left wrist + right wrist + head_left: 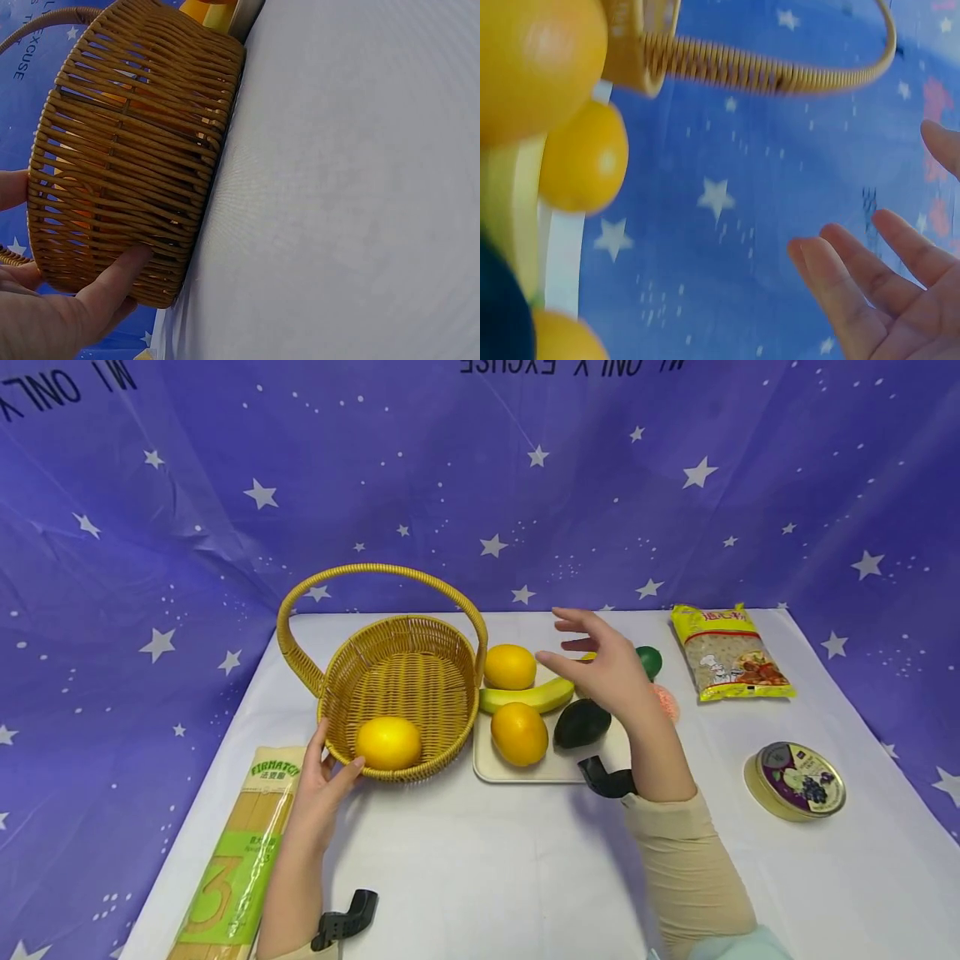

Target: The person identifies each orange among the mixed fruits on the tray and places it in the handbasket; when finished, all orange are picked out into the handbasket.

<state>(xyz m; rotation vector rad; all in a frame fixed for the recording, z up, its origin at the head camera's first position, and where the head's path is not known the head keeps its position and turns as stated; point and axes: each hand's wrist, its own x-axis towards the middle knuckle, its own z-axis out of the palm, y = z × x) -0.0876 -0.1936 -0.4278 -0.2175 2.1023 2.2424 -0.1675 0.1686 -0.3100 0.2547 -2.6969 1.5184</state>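
My left hand [318, 802] holds the near left side of a woven basket [408, 689] with a tall arched handle. In the left wrist view, a finger [124, 274] presses on its outer wall. One yellow lemon [388, 743] lies inside, at the near edge. My right hand [607, 668], fingers spread and holding nothing, hovers over a white tray [525, 772] of fruit. On the tray are a banana [528, 697], an orange [519, 734], a yellow-orange fruit [510, 667] and a dark avocado [582, 723]. Another yellow fruit there is partly hidden behind the right hand.
A green fruit [649, 662] and a pink round thing [666, 702] show behind the right wrist. A yellow food bag [731, 656] and a round tin [795, 781] stand on the right. A noodle packet [236, 868] lies at the left edge of the white-covered table.
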